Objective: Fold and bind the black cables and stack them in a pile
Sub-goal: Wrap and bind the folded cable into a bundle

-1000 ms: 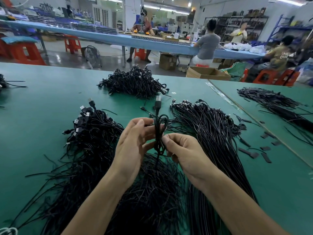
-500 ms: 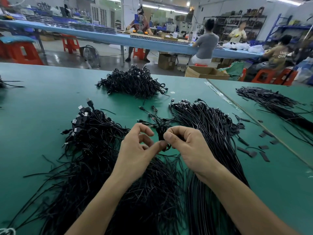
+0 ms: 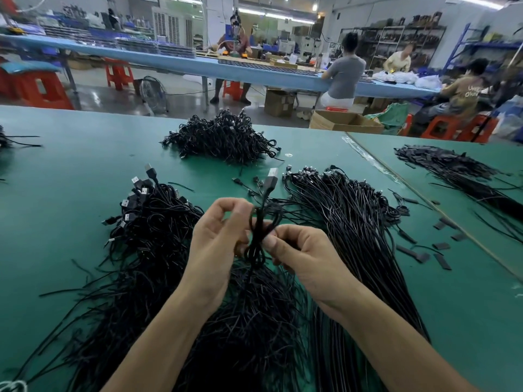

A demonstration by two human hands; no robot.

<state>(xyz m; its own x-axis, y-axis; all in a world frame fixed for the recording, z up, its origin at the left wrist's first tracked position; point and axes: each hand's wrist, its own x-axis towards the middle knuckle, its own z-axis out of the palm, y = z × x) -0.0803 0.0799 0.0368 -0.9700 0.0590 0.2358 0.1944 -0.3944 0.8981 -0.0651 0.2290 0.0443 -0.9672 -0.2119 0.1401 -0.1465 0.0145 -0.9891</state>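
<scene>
Cable binding, mid-task.
The left hand (image 3: 216,241) and right hand (image 3: 301,251) pinch one folded cable (image 3: 258,236); bound pile (image 3: 223,140) behind, many loose cables (image 3: 353,227) left.

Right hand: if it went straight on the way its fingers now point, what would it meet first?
Probably the left hand: the right hand points leftward across the folded cable that both pinch, and the left hand lies just beyond. Depth is unclear.

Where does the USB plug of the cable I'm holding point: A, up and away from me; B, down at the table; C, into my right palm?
A: the USB plug stands above the folded cable pinched between the left hand and right hand.
</scene>
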